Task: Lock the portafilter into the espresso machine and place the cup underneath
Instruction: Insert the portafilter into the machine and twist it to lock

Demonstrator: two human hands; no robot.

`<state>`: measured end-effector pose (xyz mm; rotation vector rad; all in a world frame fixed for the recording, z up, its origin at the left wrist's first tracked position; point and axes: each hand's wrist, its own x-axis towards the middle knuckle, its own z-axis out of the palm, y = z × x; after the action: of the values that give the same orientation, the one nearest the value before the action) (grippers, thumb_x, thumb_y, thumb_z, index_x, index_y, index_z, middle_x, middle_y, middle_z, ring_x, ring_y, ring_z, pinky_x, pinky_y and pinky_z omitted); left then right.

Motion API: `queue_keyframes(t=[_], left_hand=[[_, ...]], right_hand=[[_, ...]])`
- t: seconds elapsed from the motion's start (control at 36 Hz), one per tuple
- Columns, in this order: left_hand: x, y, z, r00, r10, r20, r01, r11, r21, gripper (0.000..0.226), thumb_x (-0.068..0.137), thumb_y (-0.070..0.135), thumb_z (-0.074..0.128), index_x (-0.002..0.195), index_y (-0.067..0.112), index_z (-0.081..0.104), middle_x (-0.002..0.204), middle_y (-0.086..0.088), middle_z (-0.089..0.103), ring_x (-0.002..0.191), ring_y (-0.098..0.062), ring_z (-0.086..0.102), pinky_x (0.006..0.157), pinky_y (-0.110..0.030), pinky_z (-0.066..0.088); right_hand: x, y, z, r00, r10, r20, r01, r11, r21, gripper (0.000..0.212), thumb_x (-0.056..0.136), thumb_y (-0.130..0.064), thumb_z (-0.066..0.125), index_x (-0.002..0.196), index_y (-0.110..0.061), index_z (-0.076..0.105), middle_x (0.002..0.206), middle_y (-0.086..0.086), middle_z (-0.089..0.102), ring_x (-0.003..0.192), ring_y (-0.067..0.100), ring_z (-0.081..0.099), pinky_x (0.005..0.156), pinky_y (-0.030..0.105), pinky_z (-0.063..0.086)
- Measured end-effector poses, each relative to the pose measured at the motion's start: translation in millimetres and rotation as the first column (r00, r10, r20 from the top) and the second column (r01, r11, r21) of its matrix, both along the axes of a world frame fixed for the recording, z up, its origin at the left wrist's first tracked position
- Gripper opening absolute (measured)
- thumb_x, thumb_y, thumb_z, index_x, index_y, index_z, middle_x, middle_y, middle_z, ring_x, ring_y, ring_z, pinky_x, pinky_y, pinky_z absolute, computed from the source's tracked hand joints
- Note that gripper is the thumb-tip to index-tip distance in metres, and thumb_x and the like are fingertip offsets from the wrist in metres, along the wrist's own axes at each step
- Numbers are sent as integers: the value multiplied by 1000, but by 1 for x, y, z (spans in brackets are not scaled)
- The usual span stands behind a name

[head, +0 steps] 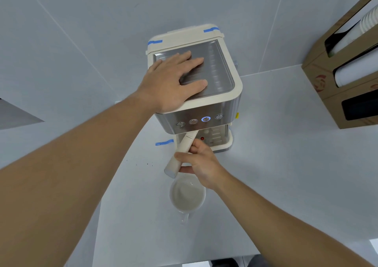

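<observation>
Pressing left hand point(173, 82) flat, fingers spread, on espresso machine point(196, 86) at frame centre; gripping portafilter point(182, 152) handle with right hand point(198, 162) under the machine's front; cup point(187, 195) sitting on counter point(286, 164) just below

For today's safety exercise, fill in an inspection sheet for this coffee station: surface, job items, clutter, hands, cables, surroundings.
Surface: pale counter, a few dark specks left of the machine.
Job's things: espresso machine upright, one button ring lit blue; portafilter handle angled out from under the front, whether locked cannot be told; white cup on the counter in front of the machine, not yet under it.
Clutter: blue tape strip beside the base.
Grippers: left hand flat on the machine top; right hand with its grip closed on the portafilter handle.
Cables: nothing seen.
Surroundings: tiled wall; cardboard cup dispenser at right.
</observation>
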<state>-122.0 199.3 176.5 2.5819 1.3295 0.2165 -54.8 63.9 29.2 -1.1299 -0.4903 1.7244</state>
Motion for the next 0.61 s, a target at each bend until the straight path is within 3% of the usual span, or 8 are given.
queue_keyframes(t=[0.22,0.39,0.61], left_hand=[[0,0,0,1000,5,6,-4,1000,-2,71,81,71,37,147,47,34,163,12,24,151,-10,19,123,-44,11],[0,1,0,1000,2,13,-2,1000,-5,74,77,75,35,147,47,35,160,13,29,149,-11,24,121,-47,15],[0,-2,2,1000,9,4,-9,1000,-9,66,86,67,42,148,46,33,163,12,23,151,-10,18,123,-43,10]], right_hand=[[-14,10,5,995,-54,-88,52,998,-19,48,78,6,73,121,-7,56,105,9,66,93,24,68,68,38,61],[-22,13,12,982,-94,-161,92,996,-20,49,79,7,72,124,-4,53,93,2,71,95,25,67,65,35,61],[-24,12,8,975,-119,-189,120,993,-8,50,80,6,71,124,-8,54,89,-2,74,98,25,67,72,39,61]])
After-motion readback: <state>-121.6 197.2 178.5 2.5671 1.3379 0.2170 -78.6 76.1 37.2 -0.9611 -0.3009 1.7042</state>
